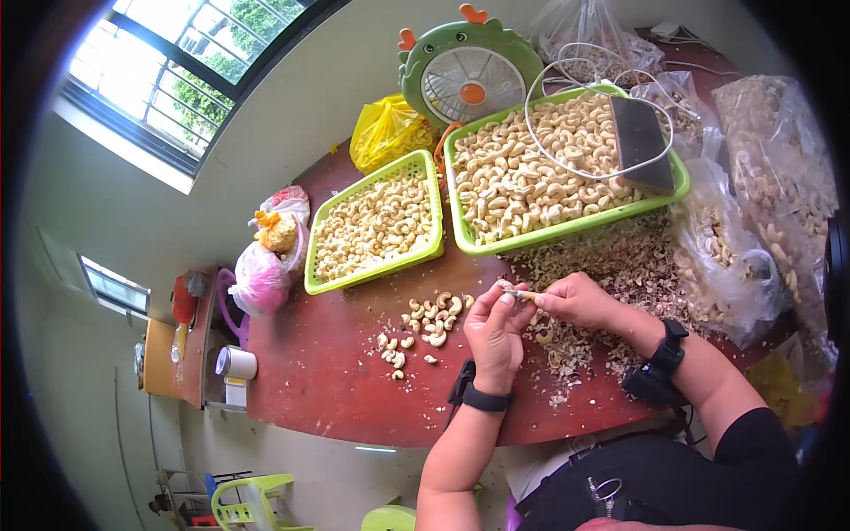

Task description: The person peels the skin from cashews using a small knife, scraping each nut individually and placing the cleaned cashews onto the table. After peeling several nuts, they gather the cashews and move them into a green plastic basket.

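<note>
We've got left hand point(494, 332) and right hand point(573, 299) pinched together on one cashew point(518, 293), big green basket point(677, 181) heaped with cashews, small green basket point(372, 274) part full.

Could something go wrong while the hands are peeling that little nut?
Maybe. The cashew is pinched only by fingertips of the left hand and right hand, so it might slip. The loose cashews could get knocked. The white cable lying on the big green basket might snag.
</note>
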A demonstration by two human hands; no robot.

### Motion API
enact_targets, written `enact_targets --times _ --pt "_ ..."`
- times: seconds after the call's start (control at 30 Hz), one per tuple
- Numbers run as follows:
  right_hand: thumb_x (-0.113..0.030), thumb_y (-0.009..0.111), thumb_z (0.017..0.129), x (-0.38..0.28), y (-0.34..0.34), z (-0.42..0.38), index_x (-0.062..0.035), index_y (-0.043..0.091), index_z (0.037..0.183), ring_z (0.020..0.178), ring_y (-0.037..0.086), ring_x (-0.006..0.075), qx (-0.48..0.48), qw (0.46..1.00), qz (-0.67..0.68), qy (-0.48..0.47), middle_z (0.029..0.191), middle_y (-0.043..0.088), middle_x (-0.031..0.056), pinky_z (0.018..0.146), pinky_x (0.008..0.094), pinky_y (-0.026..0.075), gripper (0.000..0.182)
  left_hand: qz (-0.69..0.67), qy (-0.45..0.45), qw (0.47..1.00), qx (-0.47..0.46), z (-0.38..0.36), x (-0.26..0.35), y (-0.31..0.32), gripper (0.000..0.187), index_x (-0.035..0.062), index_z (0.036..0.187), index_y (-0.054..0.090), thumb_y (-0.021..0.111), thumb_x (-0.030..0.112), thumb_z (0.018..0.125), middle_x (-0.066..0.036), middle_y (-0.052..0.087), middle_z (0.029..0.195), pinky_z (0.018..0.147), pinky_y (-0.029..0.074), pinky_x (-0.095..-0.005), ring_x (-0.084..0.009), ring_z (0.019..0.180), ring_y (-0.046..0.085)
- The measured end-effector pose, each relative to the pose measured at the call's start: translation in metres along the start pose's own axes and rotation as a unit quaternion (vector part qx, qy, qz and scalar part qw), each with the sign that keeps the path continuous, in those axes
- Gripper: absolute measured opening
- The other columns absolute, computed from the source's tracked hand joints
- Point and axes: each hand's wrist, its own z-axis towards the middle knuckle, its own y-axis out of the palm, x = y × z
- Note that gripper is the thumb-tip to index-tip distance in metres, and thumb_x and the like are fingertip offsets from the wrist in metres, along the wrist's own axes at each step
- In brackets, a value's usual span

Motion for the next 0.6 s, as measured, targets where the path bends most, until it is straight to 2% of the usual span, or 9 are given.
enact_targets --times 0.13,0.33,0.6 --pt "-0.031 0.053 0.081 -0.0008 0.0000 -0.0007 -0.0026 0.056 0.058 0.042 0.038 0.0037 -0.004 1.000 0.016 0.006 0.046 0.043 -0.0033 0.038 0.0210 0.030 0.036 0.017 0.017 1.000 0.009 -0.0010 -0.0021 0.0012 0.016 -0.0003 0.093 0.052 0.049 -0.002 0.078 -0.012 0.057 0.090 0.066 0.054 -0.0353 -0.0229 0.088 0.057" --pt "-0.030 0.053 0.081 0.0000 -0.0013 0.0002 -0.0027 0.057 0.058 0.042 0.038 0.0038 -0.010 1.000 0.000 0.009 0.046 0.044 -0.0030 0.038 0.0211 0.030 0.036 0.015 0.014 1.000 0.002 -0.0005 -0.0020 -0.0002 0.016 -0.0005 0.093 0.051 0.049 -0.002 0.078 -0.014 0.056 0.090 0.065 0.054 -0.0347 -0.0227 0.083 0.058" --pt "-0.030 0.052 0.082 0.0003 -0.0016 0.0006 -0.0029 0.058 0.060 0.041 0.037 0.0035 -0.008 1.000 0.003 0.011 0.046 0.044 -0.0035 0.038 0.0206 0.029 0.035 0.012 0.014 1.000 -0.003 0.0002 -0.0029 -0.0022 0.016 -0.0011 0.094 0.051 0.049 -0.002 0.078 -0.012 0.056 0.088 0.066 0.053 -0.0335 -0.0207 0.080 0.058"
